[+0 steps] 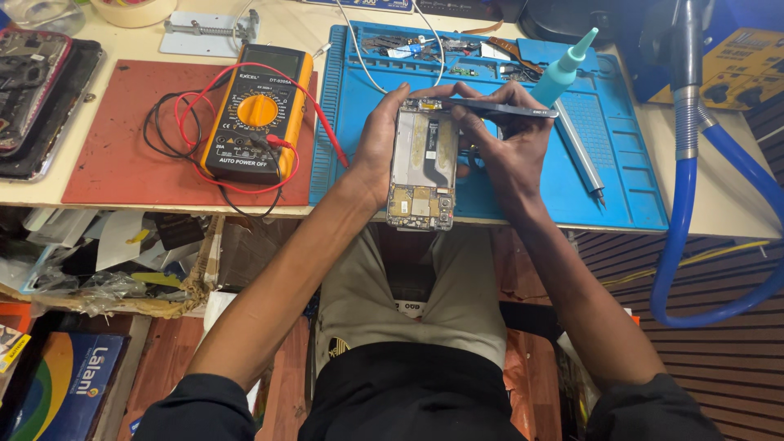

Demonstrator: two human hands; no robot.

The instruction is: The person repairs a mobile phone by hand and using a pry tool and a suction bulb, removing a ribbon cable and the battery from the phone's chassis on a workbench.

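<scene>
A pale cream table (719, 204) runs across the top of the view, under even and bright light. On it lie a blue work mat (621, 196) and a red mat (114, 163). Below the table edge at left, a shelf (122, 304) is full of papers and plastic. The floor (719, 359) at right is dark, with thin light stripes.

An electronics repair workshop: a multimeter (256, 114), a blue repair mat (490, 188) and a cluttered bench (719, 204) show it
</scene>
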